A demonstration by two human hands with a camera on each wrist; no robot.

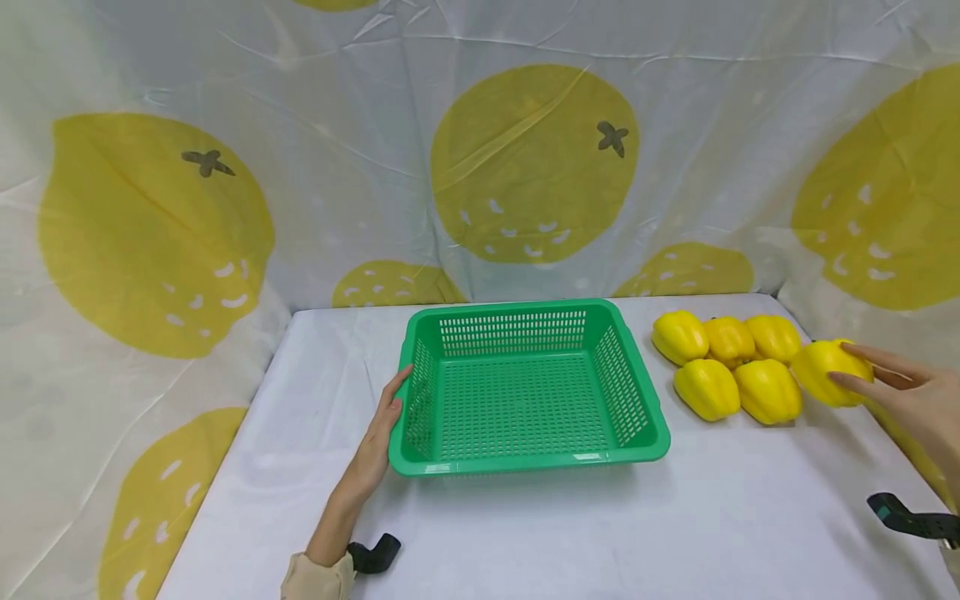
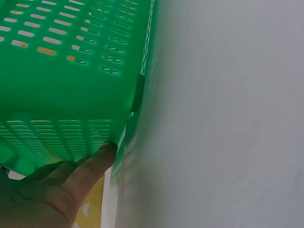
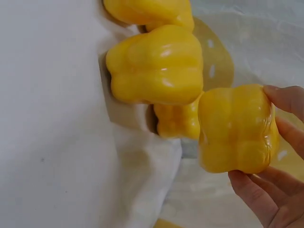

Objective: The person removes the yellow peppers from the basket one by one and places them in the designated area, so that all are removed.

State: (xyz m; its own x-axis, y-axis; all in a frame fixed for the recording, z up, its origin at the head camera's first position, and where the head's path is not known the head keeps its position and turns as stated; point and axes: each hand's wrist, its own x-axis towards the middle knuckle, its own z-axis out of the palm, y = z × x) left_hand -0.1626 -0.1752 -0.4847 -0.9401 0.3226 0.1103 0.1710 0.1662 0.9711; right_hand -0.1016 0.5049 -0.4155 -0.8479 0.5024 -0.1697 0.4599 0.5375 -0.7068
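Note:
A green plastic basket (image 1: 517,468) with perforated walls stands on the white-covered table, and nothing lies inside it. My left hand (image 1: 377,446) touches its left side; in the left wrist view the extended fingers (image 2: 90,173) lie against the slotted wall under the rim. At the right, my right hand (image 1: 911,396) holds a yellow bell pepper (image 3: 237,130) between thumb and fingertips. To its left sit several more yellow bell peppers (image 1: 768,392) in two rows, close together. The held pepper partly overlaps this group in the right wrist view.
White cloth (image 1: 525,167) printed with big lemons hangs behind and beside the table (image 1: 525,533). A black wrist mount (image 1: 375,554) sits by the left sleeve, another black mount (image 1: 911,518) by the right wrist.

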